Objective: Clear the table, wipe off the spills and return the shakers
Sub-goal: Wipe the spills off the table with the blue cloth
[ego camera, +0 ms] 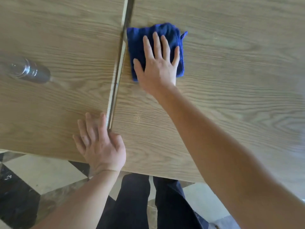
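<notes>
A folded dark blue cloth (137, 45) lies on the wooden table (231, 80), just right of the seam between two tabletops. My right hand (157, 63) presses flat on the cloth with fingers spread. My left hand (100, 142) rests flat on the table near its front edge, over the seam, holding nothing. A clear glass shaker (28, 71) stands at the far left of the table, blurred. A faint pale smear (137, 119) marks the wood between my two hands.
A dark seam (121, 63) with a pale strip runs from the top middle down to my left hand. Below the table's front edge is a black, white and brown tiled floor (41, 176), and my legs in dark trousers (140, 204).
</notes>
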